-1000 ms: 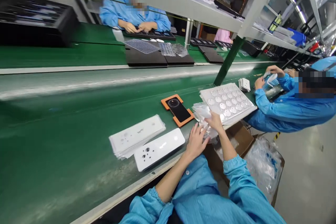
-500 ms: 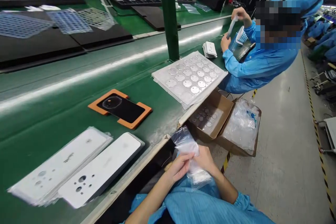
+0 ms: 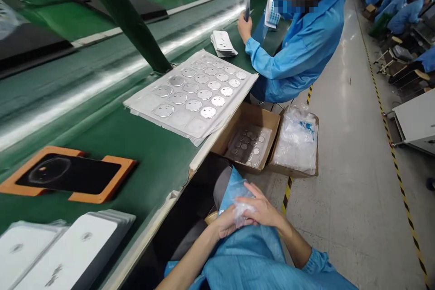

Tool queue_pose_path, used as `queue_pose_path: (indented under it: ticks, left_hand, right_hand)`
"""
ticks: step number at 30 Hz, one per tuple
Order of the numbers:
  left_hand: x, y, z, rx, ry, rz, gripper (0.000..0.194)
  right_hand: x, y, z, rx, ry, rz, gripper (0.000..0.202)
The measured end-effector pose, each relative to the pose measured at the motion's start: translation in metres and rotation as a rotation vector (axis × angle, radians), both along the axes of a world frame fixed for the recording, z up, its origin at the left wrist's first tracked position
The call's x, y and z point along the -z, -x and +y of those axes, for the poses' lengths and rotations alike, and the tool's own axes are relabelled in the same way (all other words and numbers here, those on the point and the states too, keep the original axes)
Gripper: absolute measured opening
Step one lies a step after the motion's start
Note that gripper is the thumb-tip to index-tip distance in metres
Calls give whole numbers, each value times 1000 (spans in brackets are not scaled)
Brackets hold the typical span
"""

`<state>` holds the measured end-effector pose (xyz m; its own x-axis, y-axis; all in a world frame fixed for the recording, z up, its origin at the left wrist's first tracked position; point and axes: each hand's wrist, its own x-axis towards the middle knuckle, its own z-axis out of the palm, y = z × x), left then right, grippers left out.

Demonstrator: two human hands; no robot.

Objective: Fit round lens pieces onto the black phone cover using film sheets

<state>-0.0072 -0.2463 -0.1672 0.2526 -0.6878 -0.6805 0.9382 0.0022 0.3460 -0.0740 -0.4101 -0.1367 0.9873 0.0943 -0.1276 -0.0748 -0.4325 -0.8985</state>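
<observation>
Over my lap, a crumpled piece of clear plastic film (image 3: 244, 209) is bunched between my two hands. My left hand (image 3: 228, 223) is closed around its lower part. My right hand (image 3: 261, 206) lies over the film from the right, its fingers partly spread and touching it. On the green bench, an orange frame (image 3: 113, 179) holds a black phone-shaped panel (image 3: 81, 174). A sheet of round clear pieces (image 3: 190, 95) lies at the bench edge. White phone-shaped panels (image 3: 74, 253) are stacked at the lower left.
Beside the bench stand a cardboard box with round pieces (image 3: 275, 122) and a box of clear plastic bags (image 3: 295, 145). A person in blue (image 3: 299, 59) sits beyond, holding a strip. A green post (image 3: 132, 22) rises from the bench near a small white stack (image 3: 223, 43).
The view has turned right. The plastic between my hands, longer and hanging down before, is now bunched up. My right hand has moved over my left, with its fingers more spread.
</observation>
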Motion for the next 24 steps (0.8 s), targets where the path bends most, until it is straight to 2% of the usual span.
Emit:
queue_pose_path:
  ticks: [2, 3, 4, 6, 9, 11, 13, 16, 19, 21, 24]
  left_hand:
    - [-4, 0, -7, 139, 44, 31, 26]
    - [-6, -2, -11, 168, 71, 45, 26]
    - [-8, -6, -13, 170, 99, 53, 26]
    - [-10, -17, -14, 96, 122, 80, 32]
    - [-9, -34, -4, -70, 53, 159, 46]
    - [-6, -41, 12, -162, -31, 210, 46]
    - [-3, -43, 35, -231, -122, 216, 42]
    - [6, -35, 75, -340, -320, 158, 37]
    - [16, -17, 109, -401, -565, 131, 38]
    - [21, -5, 122, -427, -680, 148, 38]
    - [22, 6, 127, -472, -733, 159, 36]
  right_hand:
    - [8, 2, -3, 9, -67, 5, 35]
    - [13, 2, -6, 47, -55, 4, 29]
    - [19, 0, -12, 103, -12, 6, 25]
    - [33, -11, -36, 252, 120, 36, 20]
    - [60, -39, -101, 523, 290, 147, 28]
    - [83, -61, -149, 693, 410, 254, 32]
    - [108, -80, -186, 777, 499, 339, 35]
    - [142, -96, -209, 776, 583, 440, 38]
    - [171, -99, -207, 673, 628, 528, 37]
    - [186, -100, -205, 571, 639, 586, 36]
    - [206, -106, -207, 429, 638, 684, 35]
